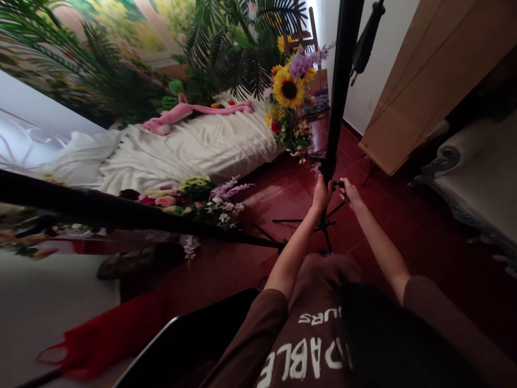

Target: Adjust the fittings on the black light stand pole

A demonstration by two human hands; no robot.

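Pole [342, 91], smooth, black, tubular, clamped in left grip [321, 195], right grip [350, 194] pinching dark knob [339, 185]

Dark red tiled floor [278, 196], glossy in patches; splayed black stand legs [326, 237] resting on it.

Black stand [340, 102]: tall, slim pole, matte dark, near upright, slight lean in view. Thin legs [325, 235] spread at base, on red tiled floor [278, 188]. Left hand [321, 195] wraps lower pole. Small black knob [338, 185] sticks out sideways from pole at hand height, right hand's [349, 194] fingers on it. Another black fitting [317, 159] just above.
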